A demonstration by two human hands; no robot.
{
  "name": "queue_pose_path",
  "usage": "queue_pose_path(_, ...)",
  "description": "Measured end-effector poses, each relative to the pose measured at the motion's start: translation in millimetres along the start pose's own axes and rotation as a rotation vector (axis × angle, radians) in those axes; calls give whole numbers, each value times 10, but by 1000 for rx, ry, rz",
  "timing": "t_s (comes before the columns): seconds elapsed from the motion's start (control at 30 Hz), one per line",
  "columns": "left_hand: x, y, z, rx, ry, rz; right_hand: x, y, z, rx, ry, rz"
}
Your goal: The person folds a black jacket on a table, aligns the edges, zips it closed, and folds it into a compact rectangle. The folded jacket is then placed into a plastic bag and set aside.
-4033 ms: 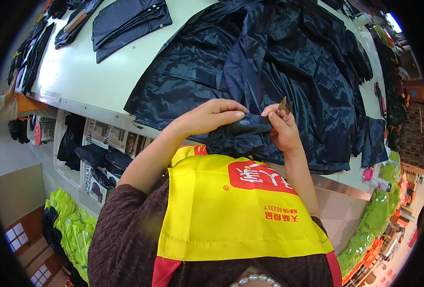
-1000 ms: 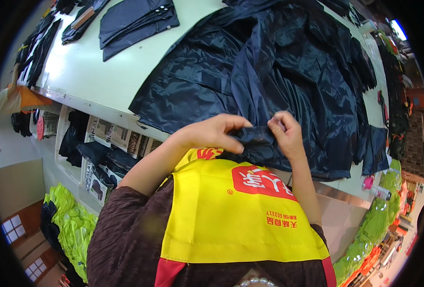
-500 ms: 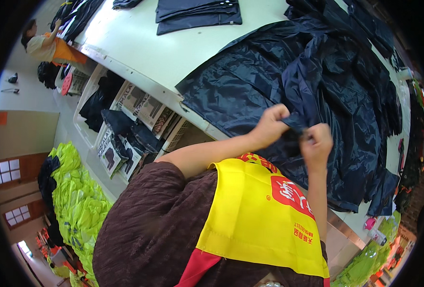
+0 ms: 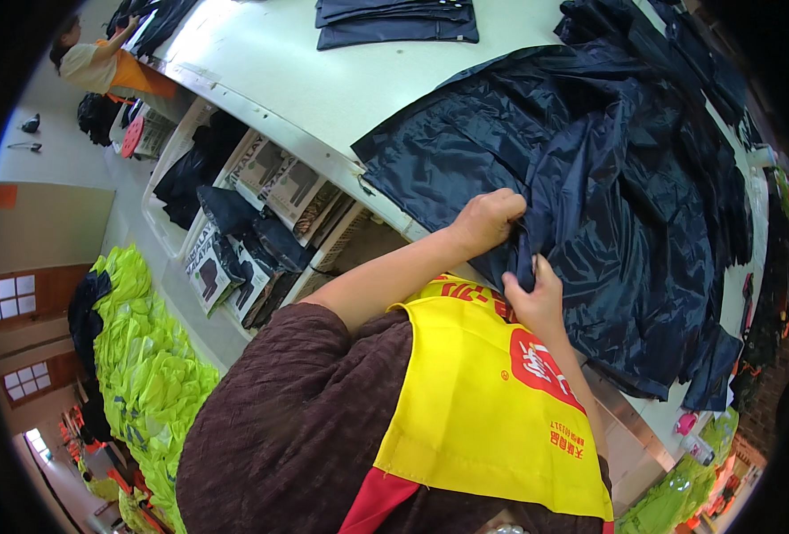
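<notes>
A large, shiny navy garment (image 4: 652, 222) lies crumpled over the near right of the pale work table, its edge reaching the table's front. My left hand (image 4: 491, 221) is closed on a gathered fold of its cloth. Just right of it and nearer to my yellow apron (image 4: 483, 400), my right hand (image 4: 537, 295) pinches a strip of the same garment, thumb on top. The strip runs between both hands and hangs toward the apron. What lies inside the fold is hidden.
Folded dark garments (image 4: 398, 25) are stacked at the table's far side. Below the table edge (image 4: 270, 133) stand a white crate (image 4: 156, 196) and packaged goods (image 4: 297, 191). Yellow-green garments (image 4: 150, 356) are heaped at left. A person (image 4: 96, 71) works far left. A clear bottle (image 4: 699, 449) sits lower right.
My right hand has moved down and left, drawing the cloth strip toward me. The left hand shifted slightly left. The strip now hangs lower, and the view has shifted a little.
</notes>
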State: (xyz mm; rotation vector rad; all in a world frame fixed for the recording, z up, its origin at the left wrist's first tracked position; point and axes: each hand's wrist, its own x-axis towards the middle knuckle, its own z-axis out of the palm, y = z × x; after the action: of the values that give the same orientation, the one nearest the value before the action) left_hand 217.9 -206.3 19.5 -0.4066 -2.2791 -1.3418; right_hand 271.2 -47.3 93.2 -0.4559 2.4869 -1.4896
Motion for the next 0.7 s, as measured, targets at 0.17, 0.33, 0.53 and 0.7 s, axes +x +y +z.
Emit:
queue_pose_path(0.17, -65, 210, -124, 13, -119, -98, 447, 747, -369, -608, 567, -158)
queue_pose_path(0.33, 26, 380, -405, -100, -366, -412, 243, 422, -488, -545, 668, -89)
queue_pose_path(0.53, 550, -1766, -2345, -721, 724, -643, -305, 194, -165, -162, 264, -257)
queue_pose_path(0.7, 720, -1770, -2183, 240, 728, -157, -588, 877, -272, -642, 744, 8)
